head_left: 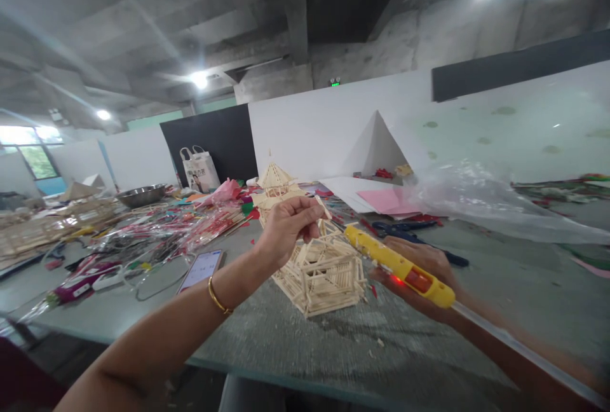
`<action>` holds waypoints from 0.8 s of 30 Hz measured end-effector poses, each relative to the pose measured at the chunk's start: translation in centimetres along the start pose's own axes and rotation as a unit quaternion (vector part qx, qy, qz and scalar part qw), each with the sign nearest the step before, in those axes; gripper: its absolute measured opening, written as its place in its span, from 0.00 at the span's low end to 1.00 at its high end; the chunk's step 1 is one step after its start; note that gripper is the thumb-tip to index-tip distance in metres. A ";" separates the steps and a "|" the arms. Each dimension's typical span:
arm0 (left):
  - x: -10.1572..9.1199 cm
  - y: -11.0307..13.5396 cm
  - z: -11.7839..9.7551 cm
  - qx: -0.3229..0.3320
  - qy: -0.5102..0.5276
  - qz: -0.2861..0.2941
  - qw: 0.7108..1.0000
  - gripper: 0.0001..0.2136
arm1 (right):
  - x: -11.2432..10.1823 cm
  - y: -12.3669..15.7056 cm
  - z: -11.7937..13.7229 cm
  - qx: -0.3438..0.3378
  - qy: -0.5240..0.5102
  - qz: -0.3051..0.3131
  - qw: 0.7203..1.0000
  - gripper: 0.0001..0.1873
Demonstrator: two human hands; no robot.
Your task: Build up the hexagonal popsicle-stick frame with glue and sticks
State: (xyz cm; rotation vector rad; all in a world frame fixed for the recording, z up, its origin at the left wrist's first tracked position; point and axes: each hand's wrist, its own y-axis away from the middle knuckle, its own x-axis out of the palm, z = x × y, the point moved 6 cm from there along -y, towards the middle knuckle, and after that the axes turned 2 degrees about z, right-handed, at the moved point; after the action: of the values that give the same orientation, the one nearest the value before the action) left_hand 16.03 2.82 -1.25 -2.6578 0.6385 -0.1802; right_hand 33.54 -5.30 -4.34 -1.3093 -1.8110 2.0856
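Note:
My left hand (288,224) is raised over the table, its fingers pinched on a thin wooden stick (323,206). A gold bangle sits on that wrist. My right hand (419,272) is wrapped round a yellow glue gun (398,264) with a red light glowing on its side; its tip points left, toward the stick. Between and below the hands lies a hexagonal frame model built of wooden sticks (324,272), tilted on the grey table (267,329). A second stick tower with a pointed roof (275,186) stands behind it.
A phone with a lit screen (203,269) lies left of the model. Packs of sticks in clear wrap (157,234), a metal bowl (142,194), a tote bag (200,169), pink paper (387,201), a clear plastic sheet (481,202) and a white paper pyramid (376,145) crowd the table.

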 end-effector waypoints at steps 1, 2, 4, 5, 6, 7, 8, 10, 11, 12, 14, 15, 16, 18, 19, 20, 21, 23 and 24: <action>-0.1 0.0 -0.1 0.003 0.001 -0.004 1.000 0.12 | 0.1 0.0 0.0 0.000 0.002 0.006 1.000 0.14; -0.2 0.0 -0.3 0.007 0.002 -0.007 1.000 0.12 | 0.2 0.0 0.0 -0.002 0.000 0.010 1.000 0.14; -0.9 -0.1 -1.1 0.024 0.003 -0.022 0.999 0.10 | 0.0 0.1 -0.1 -0.010 0.002 -0.002 1.000 0.12; -1.4 -0.2 -1.7 0.034 -0.001 -0.034 0.999 0.10 | -0.2 0.2 -0.3 -0.009 0.012 -0.016 1.000 0.11; -2.0 -0.3 -2.4 0.045 -0.009 -0.048 0.998 0.09 | -0.5 0.3 -0.5 0.000 0.028 -0.031 0.999 0.10; -2.8 -0.3 -3.3 0.056 -0.022 -0.063 0.996 0.08 | -0.8 0.4 -0.8 0.012 0.048 -0.050 0.998 0.10; -3.7 -0.4 -4.1 0.064 -0.041 -0.075 0.994 0.08 | -1.2 0.5 -1.1 0.024 0.071 -0.069 0.995 0.10; -5.4 -0.4 -5.8 0.078 -0.094 -0.089 0.988 0.07 | -1.7 0.7 -1.7 0.039 0.108 -0.098 0.989 0.09; -6.1 -0.5 -6.5 0.078 -0.130 -0.090 0.984 0.06 | -1.9 0.7 -1.8 0.040 0.120 -0.112 0.986 0.09; -6.8 -0.6 -7.0 0.075 -0.170 -0.087 0.979 0.06 | -2.0 0.7 -2.0 0.039 0.132 -0.122 0.983 0.07; -7.9 -0.8 -7.3 0.052 -0.257 -0.060 0.963 0.05 | -1.9 0.5 -2.1 0.036 0.154 -0.126 0.979 0.05; -8.3 -1.0 -7.2 0.034 -0.299 -0.037 0.953 0.04 | -1.8 0.4 -2.2 0.034 0.164 -0.124 0.978 0.05; -8.5 -1.2 -6.8 0.016 -0.338 -0.008 0.941 0.03 | -1.6 0.4 -2.2 0.030 0.175 -0.119 0.977 0.05; -8.9 -1.6 -5.7 -0.019 -0.398 0.055 0.916 0.01 | -1.2 0.4 -2.3 0.019 0.192 -0.118 0.974 0.06; -9.0 -1.9 -5.1 -0.032 -0.418 0.086 0.904 0.01 | -1.1 0.6 -2.4 0.020 0.198 -0.123 0.972 0.07; -9.1 -2.1 -4.6 -0.042 -0.432 0.112 0.894 0.01 | -1.0 0.7 -2.7 0.027 0.203 -0.128 0.970 0.08; -9.1 -2.3 -4.1 -0.049 -0.439 0.134 0.887 0.02 | -0.9 1.0 -3.0 0.038 0.203 -0.131 0.970 0.10; -9.2 -2.7 -3.4 -0.057 -0.442 0.167 0.879 0.03 | -0.6 1.4 -3.9 0.068 0.201 -0.116 0.970 0.13; -9.2 -2.8 -3.1 -0.058 -0.441 0.180 0.878 0.03 | -0.6 1.6 -4.3 0.086 0.196 -0.106 0.971 0.14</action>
State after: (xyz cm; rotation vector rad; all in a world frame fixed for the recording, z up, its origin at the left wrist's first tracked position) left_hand 8.37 8.26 2.46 -2.2889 0.7893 1.1306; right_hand 37.37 -2.75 -5.12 -1.3023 -1.4942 1.6866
